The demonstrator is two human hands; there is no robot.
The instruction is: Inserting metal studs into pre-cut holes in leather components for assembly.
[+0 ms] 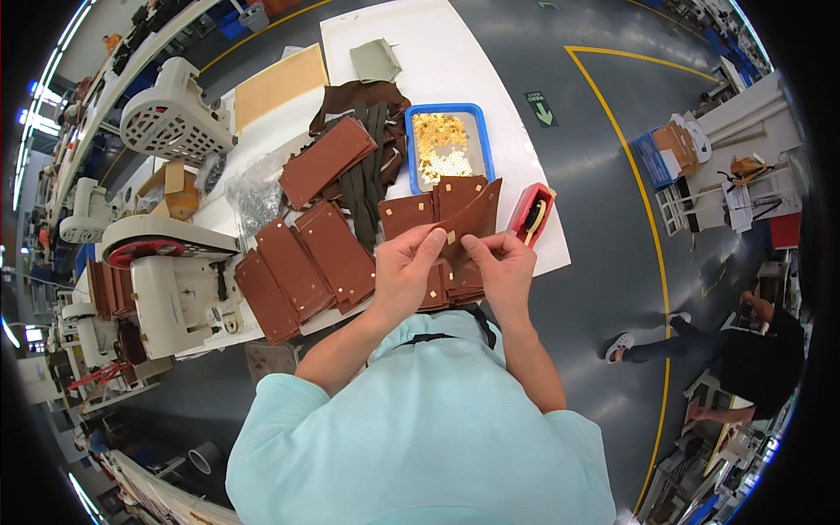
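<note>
Between both hands a brown leather piece is held up, with a small gold metal fitting on it. My left hand pinches its left side, thumb beside the fitting. My right hand grips the piece on the right with thumb and fingers closed. Below and behind the hands lie more brown leather pieces bearing similar gold fittings. Just beyond them stands a blue-rimmed tray with many small gold fittings spread inside.
Stacks of brown leather panels cover the table's left, near dark green strips and clear plastic bags. A white machine stands at the left. A red holder sits by the right edge. A person is off to the right.
</note>
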